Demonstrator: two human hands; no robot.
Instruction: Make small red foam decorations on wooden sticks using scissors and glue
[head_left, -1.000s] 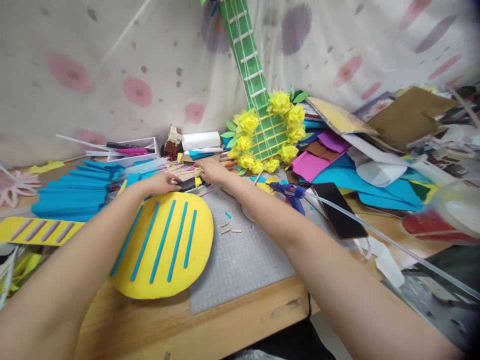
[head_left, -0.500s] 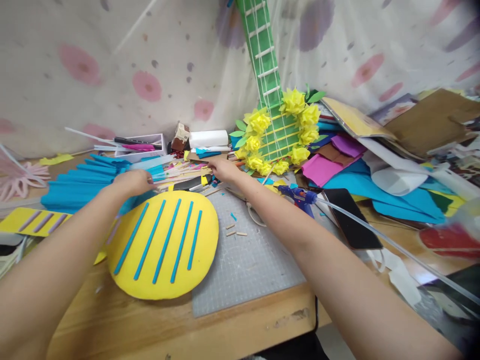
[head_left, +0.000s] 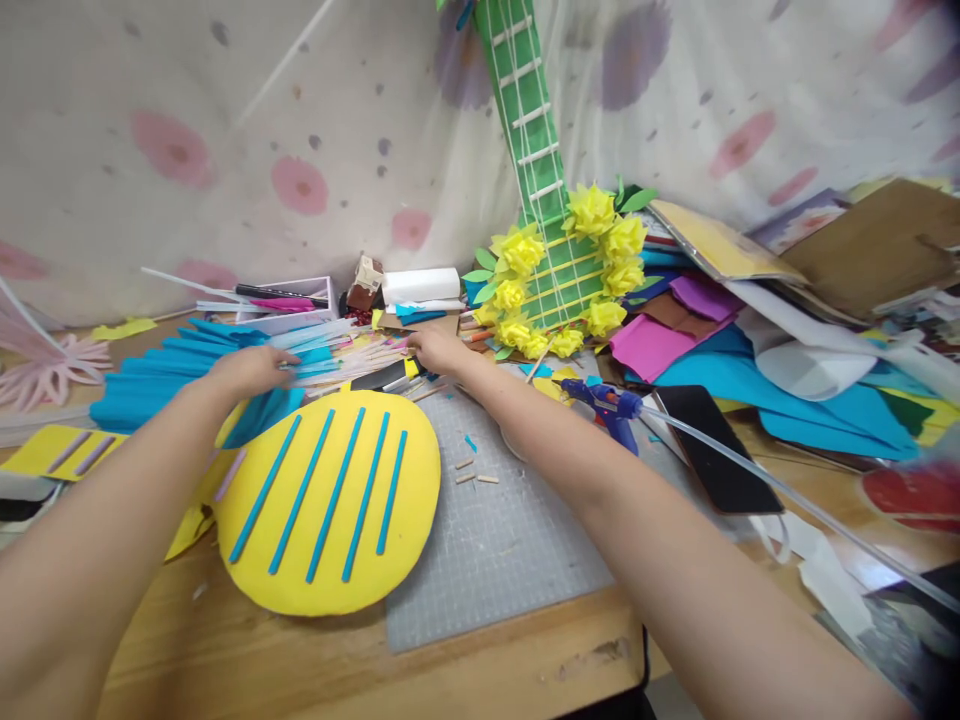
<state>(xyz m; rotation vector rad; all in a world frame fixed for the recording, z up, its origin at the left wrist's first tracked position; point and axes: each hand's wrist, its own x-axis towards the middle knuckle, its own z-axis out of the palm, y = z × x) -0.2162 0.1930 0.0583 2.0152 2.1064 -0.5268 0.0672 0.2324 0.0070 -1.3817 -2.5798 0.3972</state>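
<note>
My left hand (head_left: 251, 371) reaches over the blue crepe paper (head_left: 165, 375), its fingers drawn together beside a heap of thin strips and sticks. Whatever lies between those fingertips is hidden. At the right end of the stick pile (head_left: 375, 355), my right hand (head_left: 436, 352) has its fingers pinched low; what they hold, if anything, does not show. Just below sits a black and yellow utility knife (head_left: 382, 375). Between my forearms lies a yellow rounded board (head_left: 330, 510) with several slanted blue strips, partly over a grey cutting mat (head_left: 502, 545).
A green guitar-shaped craft (head_left: 551, 265) with yellow paper flowers leans on the back curtain. Right of my right forearm are a blue glue gun (head_left: 607, 400) with a long glue stick, a phone (head_left: 716, 450) and coloured paper (head_left: 787, 385). Short wooden pieces (head_left: 478, 478) dot the mat.
My left hand has shifted slightly left over the crepe paper. My right hand has moved a little left and down at the stick pile. The whole view has shifted slightly.
</note>
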